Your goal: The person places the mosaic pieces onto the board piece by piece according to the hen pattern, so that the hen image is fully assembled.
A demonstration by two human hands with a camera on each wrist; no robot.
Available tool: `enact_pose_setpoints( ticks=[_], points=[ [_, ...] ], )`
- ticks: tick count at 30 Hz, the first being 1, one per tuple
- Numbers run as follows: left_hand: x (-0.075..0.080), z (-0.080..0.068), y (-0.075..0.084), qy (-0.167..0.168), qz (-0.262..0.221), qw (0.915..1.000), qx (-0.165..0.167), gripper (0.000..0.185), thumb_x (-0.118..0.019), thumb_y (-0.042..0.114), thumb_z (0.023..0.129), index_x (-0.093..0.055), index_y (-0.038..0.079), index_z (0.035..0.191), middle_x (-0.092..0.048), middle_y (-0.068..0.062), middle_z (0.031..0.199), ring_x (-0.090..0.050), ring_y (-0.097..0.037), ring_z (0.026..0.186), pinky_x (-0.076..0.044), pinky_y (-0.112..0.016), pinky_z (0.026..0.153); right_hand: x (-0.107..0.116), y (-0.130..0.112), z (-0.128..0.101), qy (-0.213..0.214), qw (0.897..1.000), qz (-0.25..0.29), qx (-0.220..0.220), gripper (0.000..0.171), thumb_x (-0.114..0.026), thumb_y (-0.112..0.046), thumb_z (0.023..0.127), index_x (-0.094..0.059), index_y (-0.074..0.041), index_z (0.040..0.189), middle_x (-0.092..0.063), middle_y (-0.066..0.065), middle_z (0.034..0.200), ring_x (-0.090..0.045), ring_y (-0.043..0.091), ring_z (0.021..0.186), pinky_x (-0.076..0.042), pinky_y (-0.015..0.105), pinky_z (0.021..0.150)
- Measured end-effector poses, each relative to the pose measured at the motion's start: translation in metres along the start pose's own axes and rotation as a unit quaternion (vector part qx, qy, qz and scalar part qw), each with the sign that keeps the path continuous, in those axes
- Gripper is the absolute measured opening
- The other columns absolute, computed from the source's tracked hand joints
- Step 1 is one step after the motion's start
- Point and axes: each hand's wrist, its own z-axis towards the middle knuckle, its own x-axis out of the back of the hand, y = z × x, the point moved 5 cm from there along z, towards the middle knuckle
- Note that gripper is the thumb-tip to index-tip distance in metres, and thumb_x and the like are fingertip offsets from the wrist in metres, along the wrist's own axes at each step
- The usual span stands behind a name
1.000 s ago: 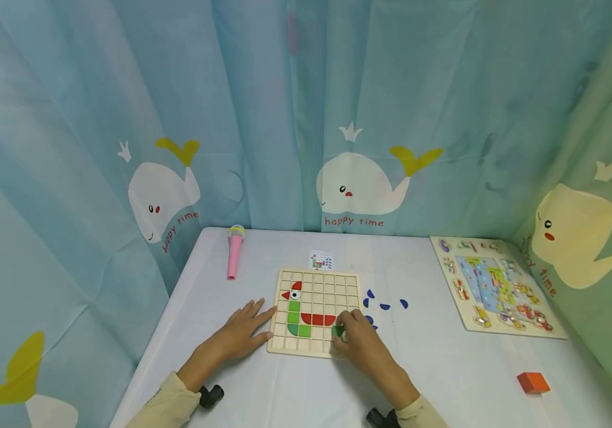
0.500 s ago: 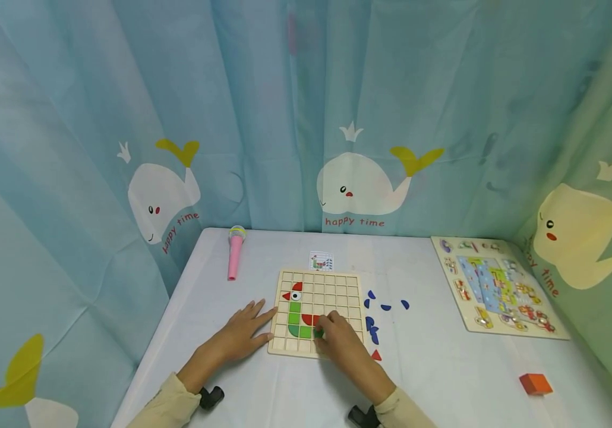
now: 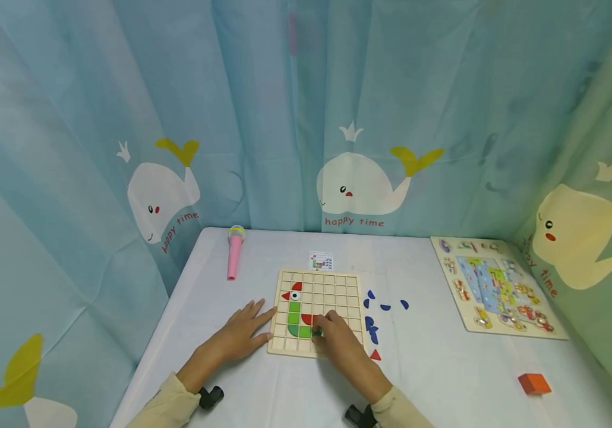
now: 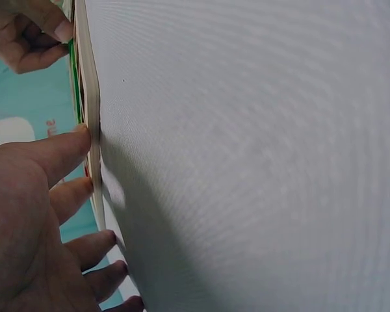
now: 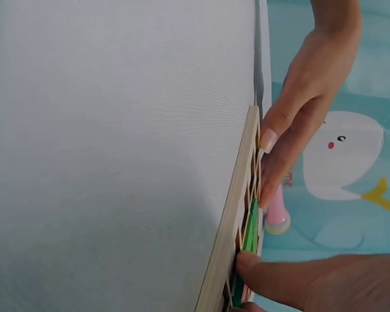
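A wooden grid board point(image 3: 338, 291) lies on the white table, with red and green pieces and a round eye piece point(image 3: 296, 295) set in it as a bird's head, neck and part of a body. My left hand point(image 3: 240, 331) is spread flat beside the board, thumb and index fingertips at its left edge. Over the lower middle of the board, my right hand point(image 3: 340, 342) pinches a dark green piece point(image 5: 238, 291) close to the cells, right of a light green square point(image 3: 305, 331). The fingers partly hide that piece and the red row point(image 3: 306, 319) behind.
Several blue pieces point(image 3: 372, 330) and a red triangle point(image 3: 375, 355) lie right of the board. A small picture card point(image 3: 321, 260) sits behind it. A pink toy microphone point(image 3: 234, 255) is at back left; a picture puzzle board point(image 3: 461, 303) and an orange block point(image 3: 534, 384) are on the right.
My right hand has moved left across the board with the green piece, from its right part to the lower middle, uncovering the red triangle. My left hand stays at the board's edge.
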Motion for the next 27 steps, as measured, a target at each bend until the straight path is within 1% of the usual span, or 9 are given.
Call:
enact_pose_setpoints(
  ticks=[5,8,14,21,27],
  points=[
    [-0.0013,-0.0003,-0.0008,-0.001,0.000,1.0000,0.001,0.061,-0.060,0.042,0.107,-0.044,0.023,0.163,-0.032,-0.017,0.171,-0.023,-0.044,0.160,-0.023,-0.064,0.127,-0.0015,0.0010,0.0002,-0.010,1.000,0.010,-0.009,0.018,-0.084,0.001,0.086,-0.069,-0.005,0.093,-0.056,0.004,0.088,-0.047,0.011,0.076,-0.048,0.027,0.064],
    [-0.0015,-0.0002,-0.0010,-0.001,-0.001,1.0000,0.003,0.061,-0.061,0.042,0.107,-0.044,0.023,0.163,-0.032,-0.016,0.171,-0.023,-0.044,0.160,-0.023,-0.064,0.127,-0.0016,0.0009,0.0006,-0.013,1.000,0.008,-0.009,0.017,-0.084,0.000,0.087,-0.069,-0.006,0.092,-0.055,0.003,0.088,-0.046,0.011,0.077,-0.047,0.026,0.064],
    [-0.0019,0.0012,-0.0012,-0.001,-0.002,1.0000,-0.001,0.061,-0.060,0.041,0.108,-0.043,0.022,0.163,-0.032,-0.017,0.171,-0.023,-0.044,0.160,-0.022,-0.065,0.127,-0.0005,-0.0003,0.0019,-0.015,1.000,-0.002,-0.009,0.016,-0.084,0.002,0.087,-0.070,-0.006,0.091,-0.055,0.004,0.088,-0.046,0.012,0.077,-0.048,0.028,0.065],
    [-0.0018,0.0020,-0.0014,0.001,-0.001,1.0000,-0.001,0.061,-0.060,0.042,0.108,-0.043,0.023,0.163,-0.032,-0.016,0.171,-0.023,-0.044,0.160,-0.022,-0.065,0.127,0.0024,0.0006,0.0038,-0.018,0.999,-0.028,-0.004,0.017,-0.085,0.002,0.084,-0.072,-0.006,0.091,-0.055,0.002,0.087,-0.049,0.012,0.077,-0.051,0.029,0.066],
    [-0.0010,0.0012,-0.0017,0.002,0.005,1.0000,0.002,0.061,-0.061,0.042,0.107,-0.044,0.023,0.163,-0.032,-0.016,0.171,-0.024,-0.043,0.160,-0.023,-0.064,0.127,0.0032,0.0033,0.0051,-0.043,0.999,0.006,-0.010,0.019,-0.080,0.009,0.084,-0.072,-0.005,0.094,-0.057,0.005,0.092,-0.052,0.014,0.083,-0.052,0.030,0.070]
  ],
)
